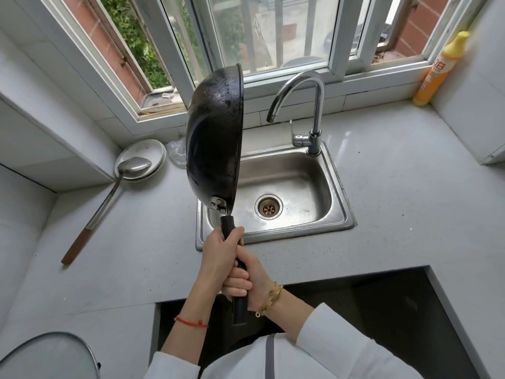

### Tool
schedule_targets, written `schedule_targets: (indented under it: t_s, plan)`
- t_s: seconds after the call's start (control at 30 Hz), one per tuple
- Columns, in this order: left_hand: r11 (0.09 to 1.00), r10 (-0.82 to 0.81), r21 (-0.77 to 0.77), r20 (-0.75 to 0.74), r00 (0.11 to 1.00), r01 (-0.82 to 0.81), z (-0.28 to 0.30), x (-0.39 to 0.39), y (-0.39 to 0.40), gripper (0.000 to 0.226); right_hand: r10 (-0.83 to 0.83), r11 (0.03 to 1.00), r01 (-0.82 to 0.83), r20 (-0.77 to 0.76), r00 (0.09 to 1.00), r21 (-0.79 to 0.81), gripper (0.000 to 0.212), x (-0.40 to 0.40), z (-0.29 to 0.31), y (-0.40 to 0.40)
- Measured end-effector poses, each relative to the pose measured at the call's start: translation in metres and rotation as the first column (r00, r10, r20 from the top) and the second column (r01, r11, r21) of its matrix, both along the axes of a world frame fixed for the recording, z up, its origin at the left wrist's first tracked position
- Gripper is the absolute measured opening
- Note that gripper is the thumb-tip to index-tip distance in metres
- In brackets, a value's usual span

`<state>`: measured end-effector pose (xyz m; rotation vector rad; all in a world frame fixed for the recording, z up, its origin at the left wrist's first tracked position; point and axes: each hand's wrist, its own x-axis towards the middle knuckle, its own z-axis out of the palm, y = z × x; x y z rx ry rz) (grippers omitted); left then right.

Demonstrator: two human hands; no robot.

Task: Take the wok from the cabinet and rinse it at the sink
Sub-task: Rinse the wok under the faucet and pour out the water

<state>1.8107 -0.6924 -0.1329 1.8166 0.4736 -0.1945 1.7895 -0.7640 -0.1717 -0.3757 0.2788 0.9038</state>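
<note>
A black wok (214, 138) is held up on edge above the left rim of the steel sink (338, 203), its dark outer side facing left and its mouth toward the tap. My left hand (220, 253) grips the upper part of its black handle (239, 310). My right hand (247, 281) is wrapped around the handle just below. The chrome tap (314, 105) arches over the sink's back edge, and no water runs from it. The sink basin is bare, with a round drain (269, 208) in its middle.
Stacked white plates (153, 151) and a long metal ladle (109, 195) lie on the grey counter at left, next to a steel scourer (176, 154). A yellow detergent bottle (437, 69) stands at the back right. A glass lid rim (54, 340) shows bottom left. Windows stand behind the sink.
</note>
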Motion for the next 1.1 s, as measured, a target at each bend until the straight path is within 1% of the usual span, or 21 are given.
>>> schedule_targets:
  t_s: [0.23,0.5,0.8,0.97,1.1]
  plan:
    - [1.0,-0.001,0.019,0.008,1.0,0.001,0.0,0.0035,0.001,0.021,0.005,1.0,-0.005,0.012,1.0,0.004,0.047,0.003,0.0,0.0009]
    - [1.0,0.011,0.002,0.012,1.0,-0.011,0.0011,0.0051,0.0,0.021,0.001,0.999,-0.001,0.0,1.0,0.038,0.051,0.0053,-0.0037,0.0003]
    - [1.0,0.009,0.014,0.01,1.0,-0.009,0.0,0.006,-0.0016,0.022,-0.005,0.998,0.006,-0.014,1.0,0.058,0.047,0.0067,-0.0065,-0.0011]
    - [1.0,0.02,0.01,0.009,1.0,-0.02,-0.0005,0.0069,-0.0037,0.021,-0.002,0.994,-0.002,0.033,0.999,0.107,0.049,0.0061,-0.006,-0.0028]
    - [1.0,0.027,0.016,0.002,1.0,-0.027,-0.0028,0.006,-0.0053,0.021,0.004,0.994,-0.008,0.04,0.999,0.105,0.052,0.0062,-0.0062,-0.0046]
